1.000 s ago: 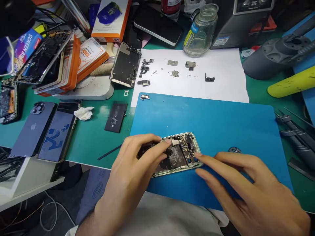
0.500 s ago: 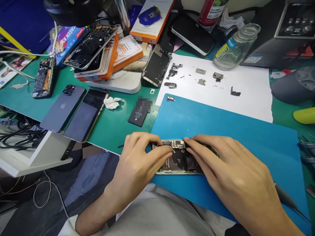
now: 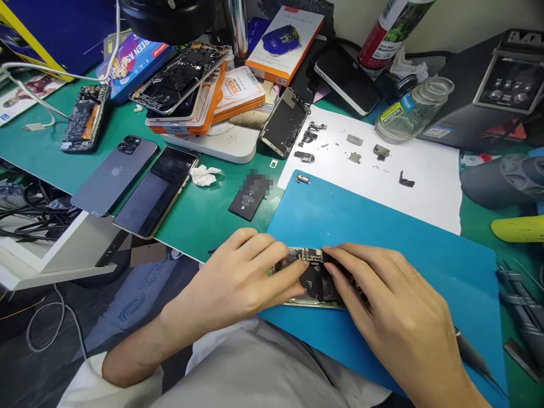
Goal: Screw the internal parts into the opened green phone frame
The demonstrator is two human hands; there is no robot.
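An opened phone body [image 3: 312, 277], its boards and cables bare, lies on the blue mat [image 3: 382, 249] near the front edge. My left hand [image 3: 242, 277] covers its left end, fingers curled and pressing on the inner parts. My right hand [image 3: 391, 311] lies over its right end, fingertips pinched at a small part by the top board. Most of the phone is hidden under both hands.
A white sheet [image 3: 425, 170] with several small metal parts lies behind the mat. A loose battery [image 3: 249, 201], two whole phones [image 3: 136, 181], a detached screen [image 3: 284, 122], stacked orange boxes [image 3: 212, 96] and a glass jar [image 3: 412, 110] surround it. Tools [image 3: 521, 306] lie at right.
My right hand came from the mat's right onto the phone and now pinches at its board. The phone has turned to lie level. The view shifted up and left.
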